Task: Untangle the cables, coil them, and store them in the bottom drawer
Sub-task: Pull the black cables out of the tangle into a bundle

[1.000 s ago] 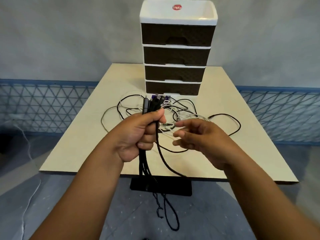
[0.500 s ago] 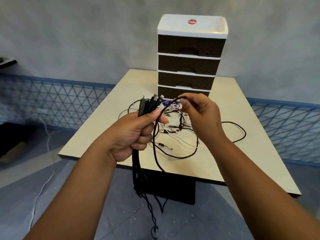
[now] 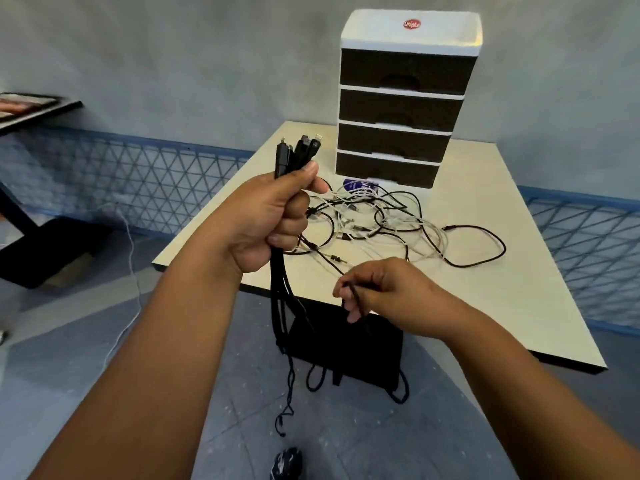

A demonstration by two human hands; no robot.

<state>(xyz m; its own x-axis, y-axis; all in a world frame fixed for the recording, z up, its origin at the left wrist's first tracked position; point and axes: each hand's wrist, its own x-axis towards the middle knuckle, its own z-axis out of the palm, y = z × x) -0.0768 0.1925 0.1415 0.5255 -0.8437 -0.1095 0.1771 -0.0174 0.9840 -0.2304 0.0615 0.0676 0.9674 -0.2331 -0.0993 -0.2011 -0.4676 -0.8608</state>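
My left hand (image 3: 270,220) is fisted around a bundle of black cables (image 3: 296,154); their plugs stick up above my thumb and their lengths hang down past the table edge toward the floor. My right hand (image 3: 384,292) sits lower, at the table's front edge, pinching a single black cable (image 3: 358,306) that runs down from my fingers. A tangle of white and black cables (image 3: 374,220) lies on the beige table (image 3: 485,289) in front of a four-drawer unit (image 3: 401,98). Its bottom drawer (image 3: 386,171) is closed.
A purple item (image 3: 356,185) lies against the base of the drawer unit. A black table base (image 3: 349,348) stands under the table. Blue mesh fencing (image 3: 138,181) runs along the grey wall. Another table edge (image 3: 31,109) shows at far left.
My right hand dropped from up near the plugs to the table's front edge, drawing one black cable down. My left hand rose a little with the bundle, and my view shifted left.
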